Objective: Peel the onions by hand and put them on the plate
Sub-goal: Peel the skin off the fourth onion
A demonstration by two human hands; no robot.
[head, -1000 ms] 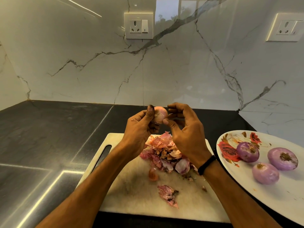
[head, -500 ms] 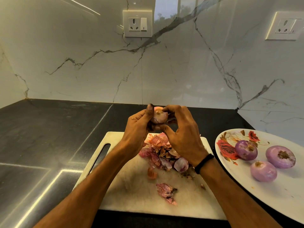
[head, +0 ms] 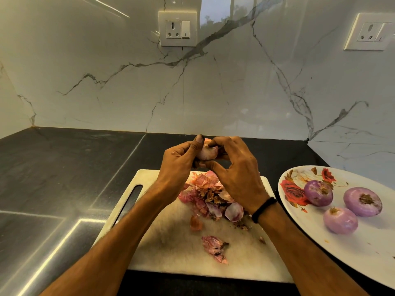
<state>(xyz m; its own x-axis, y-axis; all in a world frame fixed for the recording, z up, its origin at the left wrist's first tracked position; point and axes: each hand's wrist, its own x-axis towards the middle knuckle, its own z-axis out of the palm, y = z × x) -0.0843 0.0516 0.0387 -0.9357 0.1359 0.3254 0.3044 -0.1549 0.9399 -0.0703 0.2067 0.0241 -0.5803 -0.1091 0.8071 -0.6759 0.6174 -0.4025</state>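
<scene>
Holding the small onion (head: 207, 152) up over the cutting board (head: 171, 242), the left hand (head: 177, 161) curls round it, thumb on top. The right hand (head: 239, 174) pinches its top skin with bent fingers. The onion looks wider side to side, but its tip is hidden. Three peeled onions (head: 318, 193) sit on the plate (head: 352, 253).

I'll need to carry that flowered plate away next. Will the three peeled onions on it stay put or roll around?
They will probably roll: the peeled onions are round and lie loose on the plate. Their bare surfaces look smooth and glossy, so they are likely slippery. The plate seems shallow, with a low rim, so tilting may spill them.
</scene>
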